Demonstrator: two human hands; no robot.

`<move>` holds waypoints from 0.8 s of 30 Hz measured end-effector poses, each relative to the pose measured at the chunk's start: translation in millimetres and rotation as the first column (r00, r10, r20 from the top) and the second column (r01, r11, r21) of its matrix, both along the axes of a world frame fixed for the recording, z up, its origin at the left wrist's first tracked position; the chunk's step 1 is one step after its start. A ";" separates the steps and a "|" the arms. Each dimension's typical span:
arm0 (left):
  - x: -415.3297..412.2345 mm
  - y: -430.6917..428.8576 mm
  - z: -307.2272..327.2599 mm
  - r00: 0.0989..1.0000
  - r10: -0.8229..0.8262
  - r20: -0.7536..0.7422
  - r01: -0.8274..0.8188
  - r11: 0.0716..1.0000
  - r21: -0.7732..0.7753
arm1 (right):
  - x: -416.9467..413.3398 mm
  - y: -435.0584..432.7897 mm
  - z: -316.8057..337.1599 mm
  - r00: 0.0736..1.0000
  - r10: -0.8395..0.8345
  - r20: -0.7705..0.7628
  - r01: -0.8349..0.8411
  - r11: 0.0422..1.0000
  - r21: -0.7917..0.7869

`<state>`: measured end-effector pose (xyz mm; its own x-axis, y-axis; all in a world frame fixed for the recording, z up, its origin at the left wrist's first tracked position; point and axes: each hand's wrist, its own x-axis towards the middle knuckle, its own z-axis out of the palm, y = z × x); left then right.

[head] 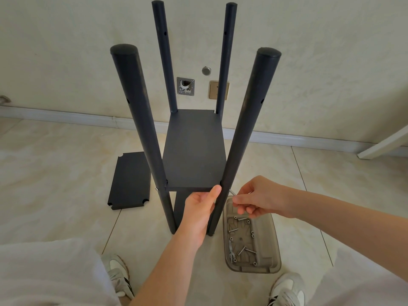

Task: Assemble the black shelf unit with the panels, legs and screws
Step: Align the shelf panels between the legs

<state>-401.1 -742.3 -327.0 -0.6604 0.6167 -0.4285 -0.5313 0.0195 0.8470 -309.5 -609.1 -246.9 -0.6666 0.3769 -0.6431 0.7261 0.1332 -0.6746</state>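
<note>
A half-built black shelf unit [194, 151] stands on the tiled floor [55, 184], close to the far edge where floor meets wall, its four round legs rising well above the one mounted panel [194, 138]. The person's left hand [198, 213] holds that panel's front edge beside the front-right leg [249, 120], thumb on top, the fingers hidden beneath. The right hand [258, 197] pinches a thin metal piece [232, 192] against the same leg at the panel joint; whether it is a screw or a key cannot be told. Just to the right of the unit, a clear tray [276, 246] holds loose screws [241, 250]. A spare panel [130, 180], notched at its corners, lies flat on the floor to the left.

The unit looks stiff, fairly light and top-heavy, with smooth legs likely to slip in the hand; the firmest hold appears to be the panel edge near a joint.
</note>
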 end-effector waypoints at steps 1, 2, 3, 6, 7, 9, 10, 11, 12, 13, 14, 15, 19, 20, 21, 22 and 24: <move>0.0 -0.2 0.0 1.000 0.000 -0.001 0.000 1.000 0.001 | 0.1 0.2 0.2 1.000 0.006 0.000 -0.006 1.000 -0.001; 0.3 -0.3 0.2 1.000 -0.002 -0.005 0.002 1.000 0.001 | 0.1 0.4 0.6 1.000 0.014 0.001 -0.014 1.000 0.000; 0.6 -0.2 -0.2 1.000 -0.002 -0.009 0.002 1.000 0.000 | -0.2 0.4 1.0 1.000 0.024 0.004 -0.024 1.000 0.004; 0.9 -0.4 -1.2 1.000 -0.001 -0.020 0.001 1.000 0.000 | -1.1 0.0 1.9 0.999 0.046 0.011 -0.047 0.999 0.023; 1.2 -0.2 -0.9 1.000 -0.003 -0.025 0.003 1.000 0.006 | -1.0 -0.2 2.1 0.999 0.047 0.011 -0.047 0.998 0.029; 2.0 0.4 -0.9 0.999 -0.006 -0.038 0.007 1.000 0.012 | -0.6 -0.4 2.4 0.999 0.047 0.008 -0.047 0.998 0.042; 2.7 0.6 -0.7 0.999 -0.003 -0.042 0.003 1.000 0.012 | -0.5 -0.4 2.4 0.999 0.048 0.005 -0.048 0.997 0.056; 3.5 0.6 0.0 0.999 0.003 -0.042 -0.003 1.000 0.010 | -0.8 -0.7 2.6 0.999 0.053 0.004 -0.053 0.995 0.079; 4.5 0.3 0.9 0.999 0.007 -0.040 -0.007 1.000 0.008 | -1.2 -1.1 2.8 0.998 0.060 0.003 -0.060 0.992 0.108; 5.1 0.1 1.2 0.999 0.008 -0.040 -0.008 1.000 0.005 | -1.8 -1.6 3.1 0.998 0.066 0.002 -0.065 0.989 0.132; 5.0 -0.2 1.3 0.999 0.005 -0.041 -0.005 1.000 0.001 | -2.1 -2.2 3.3 0.998 0.067 -0.003 -0.065 0.988 0.142; 4.9 -0.4 2.3 0.999 0.002 -0.040 -0.003 1.000 -0.004 | -2.4 -3.0 3.6 0.998 0.062 -0.009 -0.060 0.988 0.141; 4.9 0.3 4.5 1.000 0.018 -0.011 -0.018 1.000 -0.013 | -3.7 -4.2 2.9 0.999 0.010 -0.053 -0.004 0.995 0.103; 5.2 0.3 4.8 1.000 0.018 0.002 -0.018 1.000 -0.006 | -4.3 -4.0 2.0 0.998 -0.007 -0.064 0.013 0.995 0.094; 5.5 0.2 4.6 1.000 0.016 0.012 -0.016 1.000 0.002 | -5.2 -3.6 1.2 0.997 -0.020 -0.072 0.027 0.996 0.089; 5.6 0.1 4.3 1.000 0.013 0.022 -0.013 1.000 0.012 | -6.0 -3.3 0.4 0.997 -0.029 -0.077 0.036 0.996 0.086; 5.4 0.6 4.2 0.999 0.009 0.036 -0.010 1.000 0.023 | -7.6 -2.8 0.1 0.996 -0.036 -0.088 0.042 0.996 0.076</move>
<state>-395.7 -741.7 -322.8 -0.6506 0.6205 -0.4379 -0.5618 -0.0053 0.8273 -317.1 -611.9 -246.8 -0.7021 0.4505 -0.5515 0.6714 0.1606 -0.7235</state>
